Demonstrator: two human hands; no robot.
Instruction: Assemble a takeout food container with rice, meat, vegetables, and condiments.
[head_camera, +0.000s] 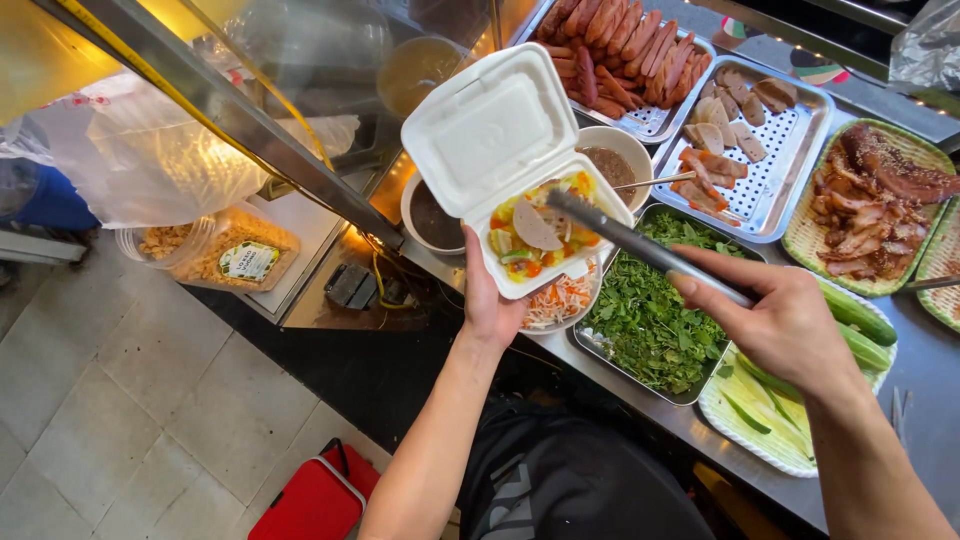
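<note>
Left hand (490, 305) holds white foam box (500, 140); right hand (780, 325) grips tongs (640, 245).

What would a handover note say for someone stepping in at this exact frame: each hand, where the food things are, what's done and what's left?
Left hand: holds the open white foam box from below, lid tipped back.
Right hand: grips metal tongs, tips over the box.
Done: box already holds colourful sticky rice with a pale sausage slice on top.
Nearby: tray of green herbs, shredded carrot pickle, cucumber basket, sausage tray, roast meat basket.
Left: lid not yet closed; any further toppings are a guess.
</note>
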